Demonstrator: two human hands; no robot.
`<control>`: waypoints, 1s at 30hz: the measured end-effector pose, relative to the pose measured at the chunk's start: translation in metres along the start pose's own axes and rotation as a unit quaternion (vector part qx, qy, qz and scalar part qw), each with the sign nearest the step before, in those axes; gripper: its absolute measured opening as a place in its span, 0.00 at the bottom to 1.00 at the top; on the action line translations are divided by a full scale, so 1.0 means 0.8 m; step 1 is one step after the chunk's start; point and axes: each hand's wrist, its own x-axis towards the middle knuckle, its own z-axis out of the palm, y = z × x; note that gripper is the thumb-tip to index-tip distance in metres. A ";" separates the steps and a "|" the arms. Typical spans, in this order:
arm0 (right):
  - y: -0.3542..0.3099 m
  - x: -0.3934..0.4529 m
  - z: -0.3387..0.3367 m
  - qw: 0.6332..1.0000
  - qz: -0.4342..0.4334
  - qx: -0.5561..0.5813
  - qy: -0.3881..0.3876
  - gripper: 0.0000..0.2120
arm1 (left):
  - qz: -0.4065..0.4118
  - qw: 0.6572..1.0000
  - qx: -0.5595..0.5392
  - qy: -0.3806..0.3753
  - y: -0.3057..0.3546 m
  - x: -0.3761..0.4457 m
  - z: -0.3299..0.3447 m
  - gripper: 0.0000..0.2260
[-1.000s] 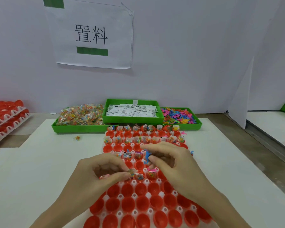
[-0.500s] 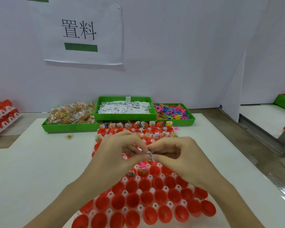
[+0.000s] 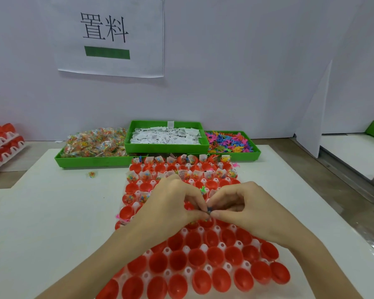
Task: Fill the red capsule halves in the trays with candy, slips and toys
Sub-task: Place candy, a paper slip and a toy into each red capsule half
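White tabletop (image 3: pixel 52 212) carries the tray of red capsule halves (image 3: pixel 194 257), running lengthwise away from the person. Far rows hold fillings; near rows (below the wrists) look empty. Left hand (image 3: pixel 171 203) and right hand (image 3: pixel 244 206) meet fingertip to fingertip mid-tray, pinching a small dark piece (image 3: pixel 209 211) directly over a half.
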 end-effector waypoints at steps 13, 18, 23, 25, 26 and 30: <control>-0.004 0.000 0.011 0.998 0.027 -0.051 0.019 0.09 | -0.022 0.996 0.072 -0.044 -0.004 -0.003 0.009 0.06; -0.008 0.000 0.022 0.992 0.007 -0.120 0.029 0.14 | 0.015 0.991 0.101 -0.084 -0.002 0.000 0.005 0.05; -0.007 -0.001 0.022 0.990 0.001 -0.138 0.036 0.13 | 0.032 0.985 0.129 -0.112 -0.003 0.000 0.008 0.05; -0.007 -0.001 0.024 0.988 0.002 -0.146 0.044 0.11 | 0.035 0.984 0.142 -0.102 -0.003 0.000 0.012 0.06; -0.007 0.000 0.025 0.988 0.002 -0.146 0.048 0.10 | 0.035 0.985 0.146 -0.091 -0.003 -0.001 0.015 0.06; -0.007 -0.002 0.020 0.991 0.010 -0.130 0.043 0.09 | 0.035 0.988 0.147 -0.034 -0.003 -0.002 0.022 0.04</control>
